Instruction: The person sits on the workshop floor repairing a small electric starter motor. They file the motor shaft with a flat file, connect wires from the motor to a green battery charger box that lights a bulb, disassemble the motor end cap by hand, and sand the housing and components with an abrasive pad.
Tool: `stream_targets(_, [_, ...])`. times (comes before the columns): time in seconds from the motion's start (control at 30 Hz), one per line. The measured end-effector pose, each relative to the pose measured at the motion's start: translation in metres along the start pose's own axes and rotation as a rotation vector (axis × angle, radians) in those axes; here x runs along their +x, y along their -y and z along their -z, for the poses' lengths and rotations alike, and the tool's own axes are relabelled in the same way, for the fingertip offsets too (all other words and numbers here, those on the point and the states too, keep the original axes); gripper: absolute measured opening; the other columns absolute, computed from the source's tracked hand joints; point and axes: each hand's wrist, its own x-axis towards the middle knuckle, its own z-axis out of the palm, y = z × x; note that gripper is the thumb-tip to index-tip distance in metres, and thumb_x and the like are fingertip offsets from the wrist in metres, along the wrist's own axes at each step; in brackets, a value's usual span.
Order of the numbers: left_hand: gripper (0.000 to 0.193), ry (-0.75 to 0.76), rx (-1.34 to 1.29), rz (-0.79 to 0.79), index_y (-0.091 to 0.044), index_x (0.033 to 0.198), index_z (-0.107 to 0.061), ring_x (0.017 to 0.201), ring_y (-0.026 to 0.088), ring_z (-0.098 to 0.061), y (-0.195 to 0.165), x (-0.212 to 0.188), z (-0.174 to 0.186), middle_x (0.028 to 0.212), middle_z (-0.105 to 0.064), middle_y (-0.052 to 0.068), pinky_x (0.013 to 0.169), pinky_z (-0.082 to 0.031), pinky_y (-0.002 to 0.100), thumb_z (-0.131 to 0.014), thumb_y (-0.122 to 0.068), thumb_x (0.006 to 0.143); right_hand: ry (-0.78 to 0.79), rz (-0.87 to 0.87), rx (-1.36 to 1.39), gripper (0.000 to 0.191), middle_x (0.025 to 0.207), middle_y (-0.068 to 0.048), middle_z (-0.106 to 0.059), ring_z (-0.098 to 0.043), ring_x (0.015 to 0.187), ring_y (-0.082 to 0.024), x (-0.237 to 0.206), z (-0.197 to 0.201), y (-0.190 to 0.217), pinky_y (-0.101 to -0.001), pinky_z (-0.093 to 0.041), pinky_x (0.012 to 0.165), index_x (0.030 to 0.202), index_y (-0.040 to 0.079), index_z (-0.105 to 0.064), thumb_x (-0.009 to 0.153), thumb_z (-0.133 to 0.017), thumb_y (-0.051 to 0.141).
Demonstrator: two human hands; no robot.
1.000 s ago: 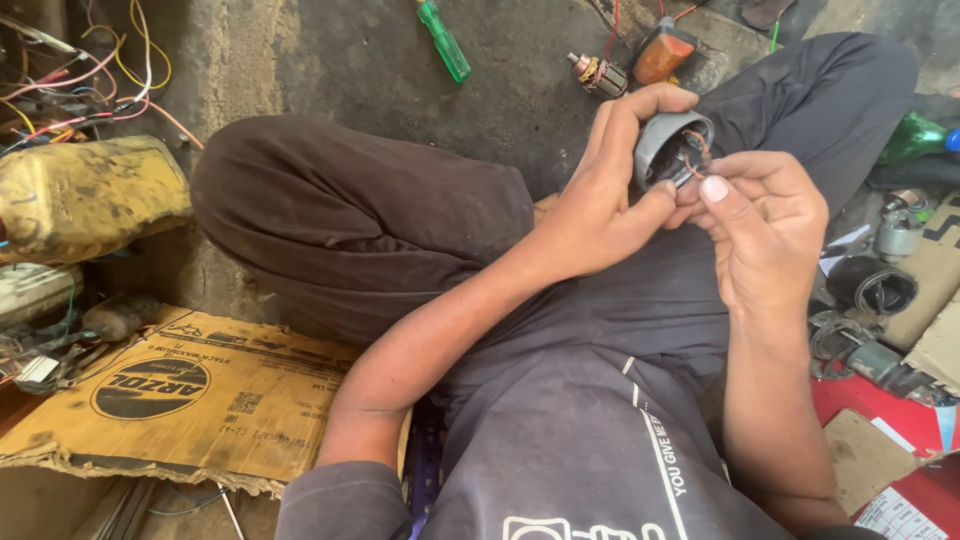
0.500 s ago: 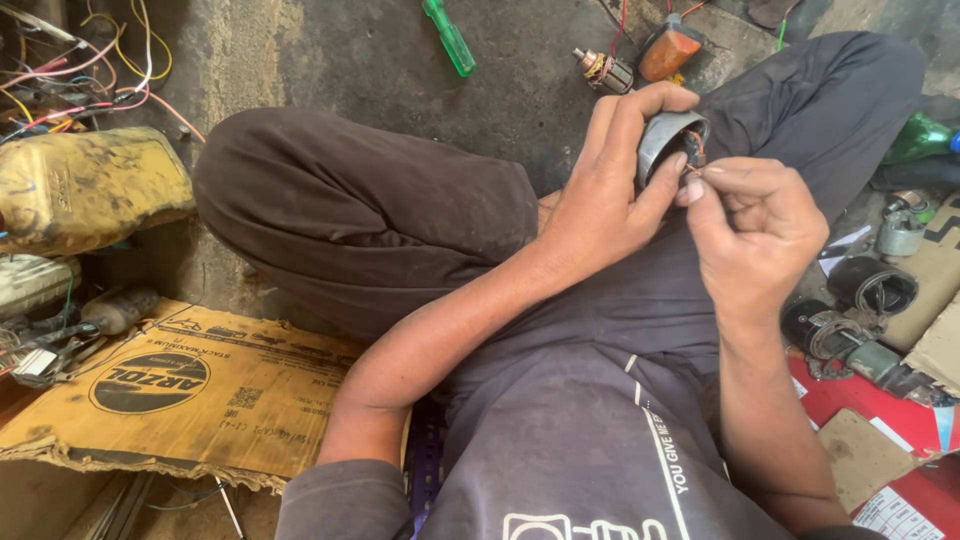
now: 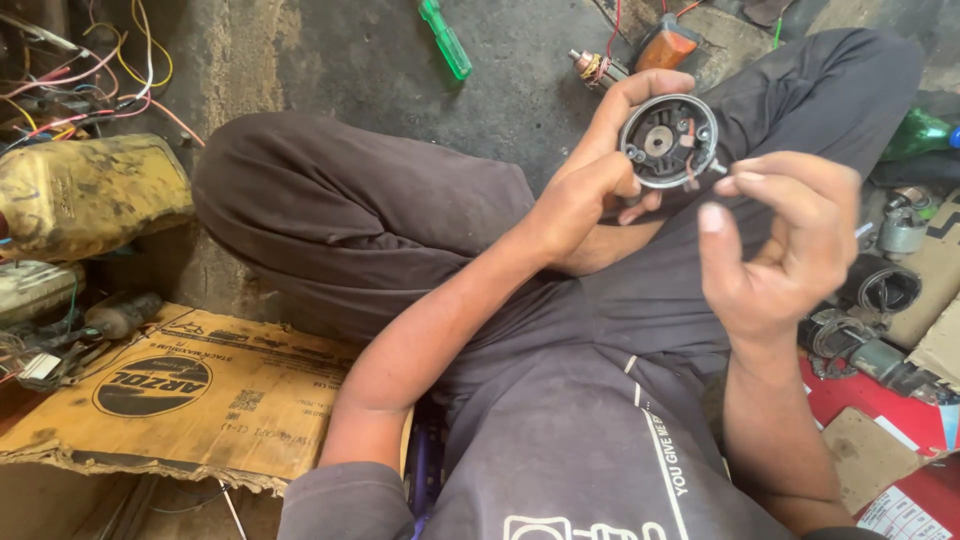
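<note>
My left hand (image 3: pixel 590 190) grips a round grey metal motor end cap (image 3: pixel 668 140), its open face turned up toward me, showing a dark centre hole and small brushes with red wire. My right hand (image 3: pixel 785 245) hovers just to the right of the cap with fingers curled, thumb and forefinger pinched close together near the cap's rim; I cannot tell whether a small part sits between them. Both hands are raised above my crossed legs in dark trousers (image 3: pixel 360 210).
A green-handled screwdriver (image 3: pixel 445 38) and a small wound armature (image 3: pixel 595 68) lie on the concrete floor ahead. A dirty yellow jerrycan (image 3: pixel 85 195) and tangled wires (image 3: pixel 90 80) sit at left, flattened cardboard (image 3: pixel 160 390) below. Metal motor parts (image 3: pixel 870 310) clutter the right.
The left hand has turned the cap so that its open face looks up. The right hand has drawn back from the cap to its right side.
</note>
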Motion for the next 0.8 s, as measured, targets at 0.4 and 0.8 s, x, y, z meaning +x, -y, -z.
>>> stream_targets(0.4, [0.074, 0.083, 0.259, -0.060, -0.006, 0.159, -0.028, 0.115, 0.019, -0.051, 0.006, -0.002, -0.004, 0.133, -0.048, 0.014, 0.096, -0.050, 0.032, -0.045, -0.001, 0.088, 0.253, 0.198, -0.662, 0.040, 0.158, -0.023, -0.032, -0.031, 0.143, -0.040, 0.008, -0.003, 0.013, -0.0525, -0.032, 0.121, 0.126, 0.010, -0.079, 0.104, -0.073, 0.043])
stream_targets(0.8, [0.038, -0.055, -0.152, -0.118, -0.005, 0.140, -0.049, 0.110, 0.021, -0.061, 0.032, 0.013, 0.012, 0.125, -0.058, 0.013, 0.098, -0.054, 0.037, -0.045, -0.019, 0.104, 0.016, -0.474, 0.528, 0.044, 0.118, -0.020, -0.059, -0.060, 0.089, -0.027, 0.003, -0.006, -0.015, -0.0387, -0.054, 0.076, 0.141, -0.001, -0.039, 0.113, -0.052, 0.031])
